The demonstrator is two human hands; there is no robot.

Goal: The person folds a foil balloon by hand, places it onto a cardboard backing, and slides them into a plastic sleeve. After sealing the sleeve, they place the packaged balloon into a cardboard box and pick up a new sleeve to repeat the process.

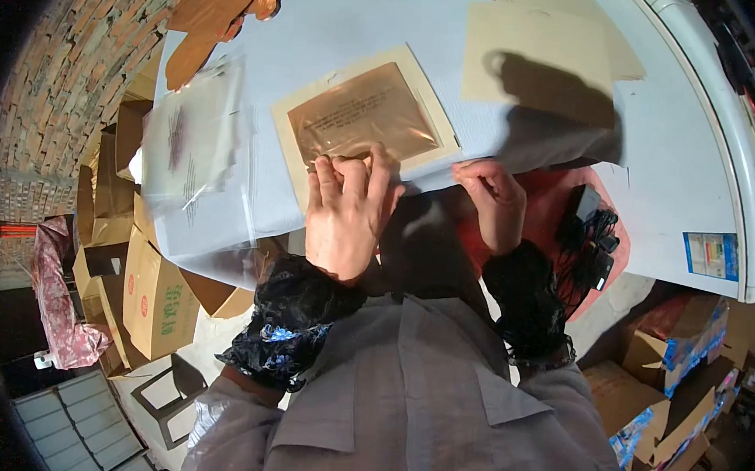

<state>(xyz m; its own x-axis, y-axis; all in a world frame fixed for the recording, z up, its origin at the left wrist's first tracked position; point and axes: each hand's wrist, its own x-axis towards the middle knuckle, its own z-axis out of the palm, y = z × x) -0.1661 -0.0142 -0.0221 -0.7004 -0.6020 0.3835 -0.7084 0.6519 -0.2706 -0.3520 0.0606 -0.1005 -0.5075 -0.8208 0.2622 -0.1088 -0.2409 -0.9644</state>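
A flat copper-brown packet [364, 112] with printed lines of text lies on a beige card [421, 107], tilted on the white table surface. My left hand [343, 220] rests over its near edge, fingers lying on the packet and slightly bent. Just right of the card, close to the table's front edge, is my right hand [495, 204]. Its thumb and fingertips are pinched together; whatever may be between them is too small to make out. Clear plastic sleeves with print [193, 139] lie to the left of the card.
Beige cards [514, 35] lie at the back right, partly shadowed. Brown pieces [217, 19] sit at the back left. Black cables and adapters [584, 219] rest on red material [618, 239]. Cardboard boxes [159, 295] stand lower left, with more boxes [624, 397] lower right.
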